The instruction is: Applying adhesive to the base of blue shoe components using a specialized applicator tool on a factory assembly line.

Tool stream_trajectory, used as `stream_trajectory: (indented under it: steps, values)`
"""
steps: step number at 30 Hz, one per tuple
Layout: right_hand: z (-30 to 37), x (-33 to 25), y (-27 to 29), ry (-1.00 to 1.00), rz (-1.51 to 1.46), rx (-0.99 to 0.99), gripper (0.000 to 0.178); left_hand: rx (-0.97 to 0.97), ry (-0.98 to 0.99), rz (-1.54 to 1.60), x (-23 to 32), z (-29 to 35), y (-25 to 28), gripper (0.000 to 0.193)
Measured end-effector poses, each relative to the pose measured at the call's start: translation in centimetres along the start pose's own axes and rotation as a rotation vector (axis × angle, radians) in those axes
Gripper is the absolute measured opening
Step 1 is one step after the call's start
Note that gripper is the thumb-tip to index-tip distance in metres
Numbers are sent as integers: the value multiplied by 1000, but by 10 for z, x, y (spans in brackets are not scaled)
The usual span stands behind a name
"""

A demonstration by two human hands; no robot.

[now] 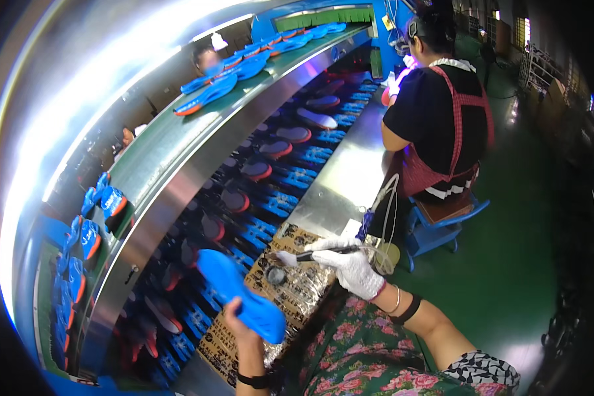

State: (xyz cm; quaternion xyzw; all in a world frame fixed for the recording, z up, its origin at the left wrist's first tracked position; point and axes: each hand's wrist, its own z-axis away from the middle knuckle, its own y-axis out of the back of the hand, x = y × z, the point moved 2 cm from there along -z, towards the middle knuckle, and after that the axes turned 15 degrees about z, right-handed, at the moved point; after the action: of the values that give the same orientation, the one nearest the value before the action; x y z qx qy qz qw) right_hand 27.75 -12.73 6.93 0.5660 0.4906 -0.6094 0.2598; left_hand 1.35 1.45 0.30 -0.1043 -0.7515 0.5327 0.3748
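Note:
My left hand (243, 328) is bare and closed around the edge of a blue shoe sole (234, 284), which it holds up tilted over the near end of the bench. In a white knitted glove, my right hand (354, 267) grips a brush (327, 252) with a dark handle. The brush's pale bristles (286, 259) point left, toward the sole but apart from it. Just below the bristles a small round grey dish (276, 275) stands on a stained, printed cardboard sheet (228, 346). My left fingertips behind the sole are hidden.
Blue and orange soles (208, 94) lie along the green upper belt (158, 145). Below runs a dark lower rack with grey-and-red soles (257, 170) and blue pieces (270, 204). Ahead on the right, a person (442, 119) sits on a blue stool (435, 231). White tubing (395, 218) hangs beside my right hand.

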Motion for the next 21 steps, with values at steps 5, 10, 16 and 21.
stream_trajectory:
  steps: [5, 10, 16, 21]
  values:
    - [17, -14, -41, 201, 247, -181, 20, 329, 189, 234, -81, 66, 15, 86]
    - [14, -9, -48, 253, 360, -168, 18, 212, 144, 828, -97, 36, -20, 95]
    - [8, -4, -60, 438, 512, -114, 16, 427, -99, 206, -96, 30, -49, 83]
    - [10, -16, -68, 890, 858, -137, 21, 465, -153, 92, -102, 37, -60, 87]
